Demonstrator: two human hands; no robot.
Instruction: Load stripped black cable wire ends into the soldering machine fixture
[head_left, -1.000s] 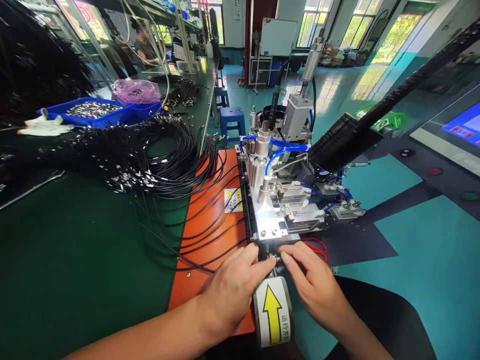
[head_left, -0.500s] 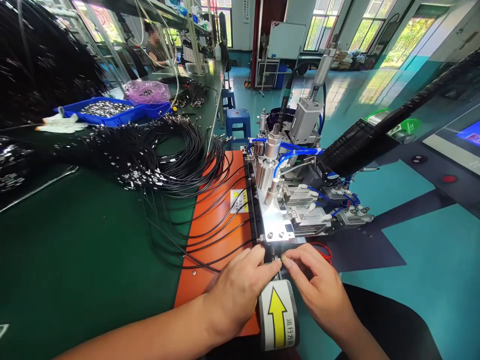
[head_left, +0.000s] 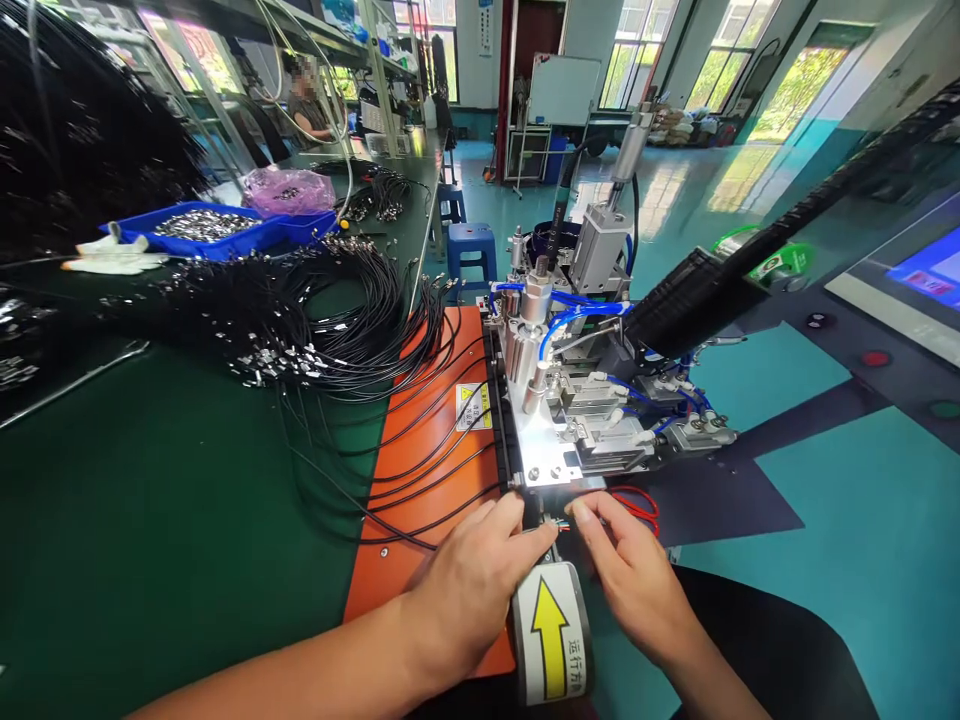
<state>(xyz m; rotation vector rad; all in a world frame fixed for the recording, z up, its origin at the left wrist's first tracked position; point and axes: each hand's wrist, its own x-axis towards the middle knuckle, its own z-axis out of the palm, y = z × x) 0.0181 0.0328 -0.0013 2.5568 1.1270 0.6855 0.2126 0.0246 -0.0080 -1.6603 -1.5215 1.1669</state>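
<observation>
Bright daylight from windows point(head_left: 637, 60) — floor glare, wide-angle edge distortion.

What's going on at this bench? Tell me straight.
A person's left hand pinches the end of a black cable lying across the orange plate, at the front edge of a small pneumatic machine. The right hand has its fingertips at the coloured strands sticking out of that end. More cables are heaped on the green bench; another person sits far back.
</observation>
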